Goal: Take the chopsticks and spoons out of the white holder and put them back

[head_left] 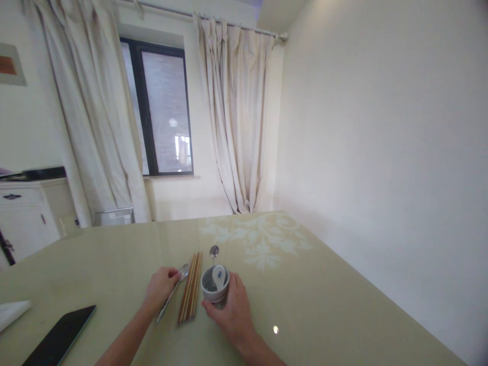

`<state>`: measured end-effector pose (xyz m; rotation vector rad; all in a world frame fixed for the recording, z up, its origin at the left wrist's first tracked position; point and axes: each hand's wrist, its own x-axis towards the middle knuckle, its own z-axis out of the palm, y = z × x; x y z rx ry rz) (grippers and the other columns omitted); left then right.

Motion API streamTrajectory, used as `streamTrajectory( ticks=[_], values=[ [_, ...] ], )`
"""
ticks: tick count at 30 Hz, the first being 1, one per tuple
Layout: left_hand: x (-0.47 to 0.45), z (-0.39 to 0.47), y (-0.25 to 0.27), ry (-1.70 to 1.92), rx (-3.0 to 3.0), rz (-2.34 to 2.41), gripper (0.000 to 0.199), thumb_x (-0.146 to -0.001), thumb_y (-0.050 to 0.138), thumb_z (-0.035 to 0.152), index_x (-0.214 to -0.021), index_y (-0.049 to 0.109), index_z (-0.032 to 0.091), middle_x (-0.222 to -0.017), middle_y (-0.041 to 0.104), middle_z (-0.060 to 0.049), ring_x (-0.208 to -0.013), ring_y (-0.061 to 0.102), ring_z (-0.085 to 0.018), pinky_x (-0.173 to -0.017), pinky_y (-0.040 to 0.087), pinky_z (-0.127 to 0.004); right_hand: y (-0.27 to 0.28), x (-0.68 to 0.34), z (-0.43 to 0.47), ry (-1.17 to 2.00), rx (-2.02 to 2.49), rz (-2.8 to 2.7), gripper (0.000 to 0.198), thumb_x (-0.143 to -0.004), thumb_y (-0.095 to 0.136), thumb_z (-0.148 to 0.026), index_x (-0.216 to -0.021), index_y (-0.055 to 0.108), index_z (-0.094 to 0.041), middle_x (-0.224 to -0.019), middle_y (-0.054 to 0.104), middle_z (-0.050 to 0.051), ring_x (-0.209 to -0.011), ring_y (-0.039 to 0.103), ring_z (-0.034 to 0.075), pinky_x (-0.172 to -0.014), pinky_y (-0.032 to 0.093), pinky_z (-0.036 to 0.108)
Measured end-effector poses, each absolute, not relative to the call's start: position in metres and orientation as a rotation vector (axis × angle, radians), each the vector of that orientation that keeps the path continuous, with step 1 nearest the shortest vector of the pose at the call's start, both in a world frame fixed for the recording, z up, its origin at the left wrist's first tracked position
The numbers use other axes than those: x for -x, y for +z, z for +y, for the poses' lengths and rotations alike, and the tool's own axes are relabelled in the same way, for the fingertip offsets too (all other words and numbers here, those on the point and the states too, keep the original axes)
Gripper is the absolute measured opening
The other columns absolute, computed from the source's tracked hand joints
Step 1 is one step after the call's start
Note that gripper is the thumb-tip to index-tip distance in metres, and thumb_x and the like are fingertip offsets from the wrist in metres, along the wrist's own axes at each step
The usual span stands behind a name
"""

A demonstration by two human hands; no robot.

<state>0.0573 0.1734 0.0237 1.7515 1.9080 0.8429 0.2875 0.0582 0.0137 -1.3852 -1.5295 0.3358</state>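
Thumb and fingertips of the left hand (pixel 162 288) are closed on a metal spoon (pixel 184 272) near its neck; it is judged light, stiff and slippery, best held there. A grey cup (pixel 211 295) is clasped round its side by the right hand (pixel 235 309); it may be breakable, so a wrapped palm suits it. Inside, beside that hand's fingers, a white spoon (pixel 219 276) is seen, probably brittle. Between the hands, chopsticks (pixel 189 288), likely light and apt to roll, are laid side by side.
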Motion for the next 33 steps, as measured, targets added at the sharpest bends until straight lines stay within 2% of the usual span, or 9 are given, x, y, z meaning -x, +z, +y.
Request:
streamTrajectory(
  ticks=[3, 5, 8, 11, 14, 17, 22, 28, 33],
  values=[
    [-0.067, 0.176, 0.038, 0.929, -1.774, 1.911, 0.038, -0.077, 0.063, 0.046, -0.091, 0.079, 0.014, -0.102, 0.081, -0.018, -0.096, 0.074, -0.036, -0.086, 0.054, -0.042, 0.012, -0.287, 0.059, 0.324, 1.388, -1.532, 0.062, -0.064, 0.085, -0.026, -0.121, 0.065, -0.016, -0.112, 0.070, 0.014, -0.108, 0.067, 0.037, -0.097, 0.054, 0.049],
    [-0.082, 0.176, 0.052, 0.983, -1.814, 1.822, 0.050, -0.085, 0.052, 0.053, -0.102, 0.079, 0.015, -0.113, 0.080, -0.016, -0.098, 0.074, -0.032, -0.089, 0.055, -0.039, 0.011, -0.287, 0.060, 0.307, 1.383, -1.533, 0.061, -0.064, 0.084, -0.027, -0.121, 0.064, -0.017, -0.112, 0.070, 0.014, -0.108, 0.067, 0.037, -0.097, 0.054, 0.049],
    [-0.113, 0.170, 0.072, 1.032, -1.896, 1.491, 0.057, -0.090, 0.046, 0.063, -0.103, 0.080, 0.019, -0.106, 0.082, -0.010, -0.097, 0.074, -0.027, -0.085, 0.056, -0.034, 0.008, -0.287, 0.061, 0.294, 1.386, -1.534, 0.055, -0.066, 0.083, -0.027, -0.117, 0.065, -0.018, -0.111, 0.071, 0.013, -0.106, 0.067, 0.037, -0.096, 0.054, 0.049],
    [-0.139, 0.161, 0.086, 1.059, -1.924, 1.266, 0.049, -0.076, 0.067, 0.063, -0.090, 0.080, 0.017, -0.095, 0.082, -0.010, -0.091, 0.072, -0.030, -0.081, 0.055, -0.036, 0.009, -0.288, 0.061, 0.309, 1.375, -1.542, 0.053, -0.066, 0.082, -0.025, -0.116, 0.065, -0.018, -0.110, 0.071, 0.013, -0.106, 0.067, 0.036, -0.094, 0.054, 0.048],
    [-0.147, 0.152, 0.098, 1.122, -1.839, 1.232, 0.045, -0.072, 0.072, 0.061, -0.082, 0.077, 0.018, -0.088, 0.080, -0.009, -0.088, 0.071, -0.028, -0.081, 0.054, -0.037, 0.011, -0.289, 0.060, 0.341, 1.354, -1.540, 0.054, -0.066, 0.082, -0.023, -0.117, 0.065, -0.018, -0.111, 0.071, 0.013, -0.106, 0.067, 0.036, -0.094, 0.054, 0.047],
    [-0.137, 0.143, 0.118, 1.281, -1.585, 1.112, 0.047, -0.074, 0.076, 0.063, -0.089, 0.076, 0.018, -0.089, 0.079, -0.006, -0.089, 0.070, -0.024, -0.082, 0.053, -0.033, 0.014, -0.289, 0.059, 0.372, 1.345, -1.534, 0.053, -0.066, 0.081, -0.022, -0.116, 0.065, -0.018, -0.111, 0.071, 0.013, -0.106, 0.067, 0.035, -0.095, 0.054, 0.046],
    [-0.099, 0.148, 0.145, 1.629, -1.124, 0.905, 0.059, -0.058, 0.092, 0.060, -0.097, 0.073, 0.020, -0.083, 0.075, -0.001, -0.080, 0.067, -0.015, -0.074, 0.051, -0.025, 0.013, -0.290, 0.058, 0.376, 1.341, -1.537, 0.055, -0.067, 0.084, -0.025, -0.118, 0.066, -0.018, -0.113, 0.071, 0.013, -0.108, 0.067, 0.036, -0.097, 0.053, 0.047],
    [-0.053, 0.177, 0.100, 1.430, -1.183, 1.408, 0.071, -0.045, 0.087, 0.072, -0.088, 0.071, 0.018, -0.088, 0.080, -0.008, -0.070, 0.067, -0.016, -0.063, 0.050, -0.026, 0.007, -0.292, 0.059, 0.333, 1.339, -1.537, 0.070, -0.065, 0.091, -0.035, -0.128, 0.062, -0.020, -0.120, 0.071, 0.014, -0.113, 0.068, 0.038, -0.099, 0.055, 0.049],
    [-0.039, 0.180, 0.047, 1.223, -1.347, 1.642, 0.061, -0.047, 0.083, 0.070, -0.075, 0.075, 0.017, -0.070, 0.078, -0.009, -0.065, 0.068, -0.024, -0.061, 0.050, -0.032, 0.001, -0.295, 0.062, 0.279, 1.291, -1.554, 0.095, -0.061, 0.095, -0.049, -0.141, 0.052, -0.020, -0.132, 0.068, 0.018, -0.121, 0.065, 0.040, -0.106, 0.053, 0.054]
  ],
)
